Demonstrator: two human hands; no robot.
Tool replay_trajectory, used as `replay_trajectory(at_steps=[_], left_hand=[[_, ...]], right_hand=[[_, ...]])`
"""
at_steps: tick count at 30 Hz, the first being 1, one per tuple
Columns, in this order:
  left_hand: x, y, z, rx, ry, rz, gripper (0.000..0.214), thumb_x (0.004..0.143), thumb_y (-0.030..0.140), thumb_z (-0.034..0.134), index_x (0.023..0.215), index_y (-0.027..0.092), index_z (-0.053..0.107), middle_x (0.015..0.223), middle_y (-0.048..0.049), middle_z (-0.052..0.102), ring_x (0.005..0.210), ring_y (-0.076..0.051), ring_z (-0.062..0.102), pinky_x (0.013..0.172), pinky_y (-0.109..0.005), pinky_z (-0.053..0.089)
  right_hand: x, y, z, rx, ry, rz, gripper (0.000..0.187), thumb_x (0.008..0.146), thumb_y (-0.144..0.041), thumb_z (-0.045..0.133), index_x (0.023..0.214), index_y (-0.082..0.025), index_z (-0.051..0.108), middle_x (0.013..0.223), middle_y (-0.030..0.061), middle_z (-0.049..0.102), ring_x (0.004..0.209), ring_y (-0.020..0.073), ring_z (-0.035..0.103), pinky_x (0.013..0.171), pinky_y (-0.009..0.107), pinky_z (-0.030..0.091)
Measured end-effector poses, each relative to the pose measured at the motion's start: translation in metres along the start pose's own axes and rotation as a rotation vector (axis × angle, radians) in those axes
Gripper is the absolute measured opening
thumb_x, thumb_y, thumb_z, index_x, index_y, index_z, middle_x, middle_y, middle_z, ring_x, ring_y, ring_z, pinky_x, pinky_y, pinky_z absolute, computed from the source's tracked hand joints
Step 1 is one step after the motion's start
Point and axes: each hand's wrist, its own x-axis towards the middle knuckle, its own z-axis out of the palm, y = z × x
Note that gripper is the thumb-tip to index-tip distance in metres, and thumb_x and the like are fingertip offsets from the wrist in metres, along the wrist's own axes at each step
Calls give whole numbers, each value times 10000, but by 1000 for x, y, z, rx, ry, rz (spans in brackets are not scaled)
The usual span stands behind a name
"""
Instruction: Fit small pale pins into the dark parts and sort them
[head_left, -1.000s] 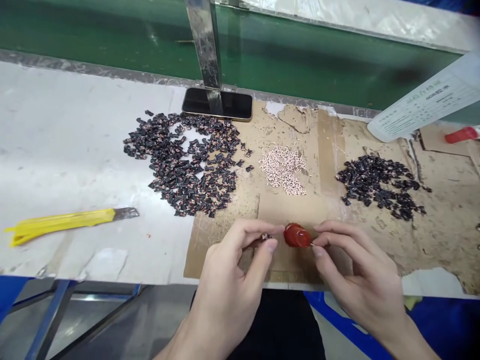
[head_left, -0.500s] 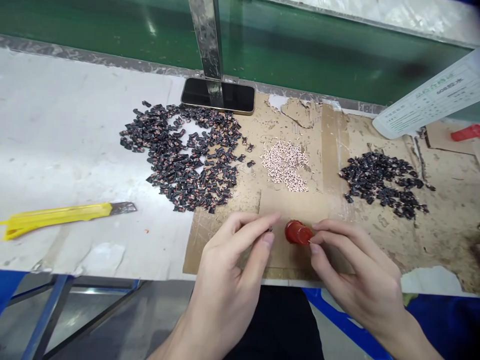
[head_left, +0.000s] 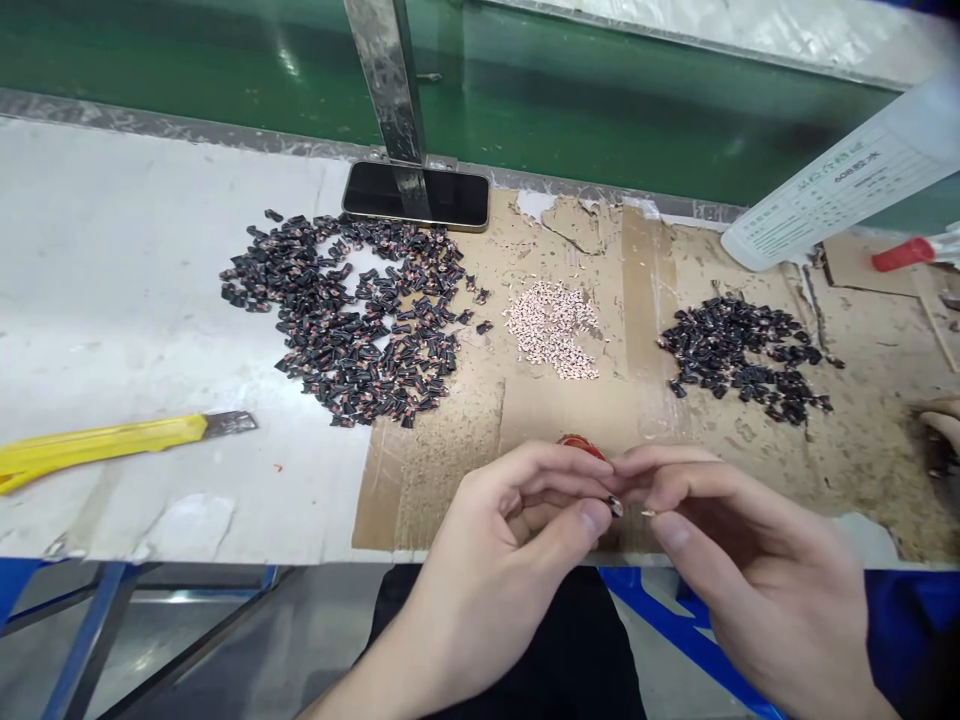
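Right now, your left hand point(head_left: 499, 570) grips a small black piece point(head_left: 615, 507) between its fingers, while your right hand point(head_left: 757, 570) pinches a tiny pale bit point(head_left: 647, 512) just beside it, above the cardboard sheet point(head_left: 427, 480) on the desk point(head_left: 150, 300), with a red cap point(head_left: 580, 442) just behind them.

Left grip point(head_left: 510, 565) pinches a small black piece point(head_left: 615, 506) just beside right grip point(head_left: 757, 570), which holds a tiny pale piece point(head_left: 646, 512). Beyond both grips: red rounded object point(head_left: 579, 443), pale pile point(head_left: 551, 330), black piles point(head_left: 742, 360) on cardboard point(head_left: 555, 410).
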Motion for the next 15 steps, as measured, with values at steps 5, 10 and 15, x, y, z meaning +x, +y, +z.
replay_trajectory(at_steps=[5,10,15], left_hand=[[-1,-2,-1,-2,22,-32,119,873,91,757,919,201,767,866,24,791,815,-88,727,760,-149,611],[-3,0,-1,-2,21,-34,115,866,91,764,907,198,756,839,26,778,791,-85,713,757,-155,608],[-5,-2,-3,25,23,-44,101,873,114,768,915,204,747,861,22,779,811,-95,712,769,-170,611]], right_hand=[[-2,2,-2,-27,-26,-18,137,955,-129,655,943,-263,678,1055,7,749,997,119,733,849,147,605],[-2,4,-2,-43,-51,-39,150,951,-109,650,957,-258,669,1053,26,740,976,139,729,816,191,619],[-1,5,-1,-66,-70,-52,159,943,-95,649,967,-251,667,1061,35,737,991,151,730,829,215,625]])
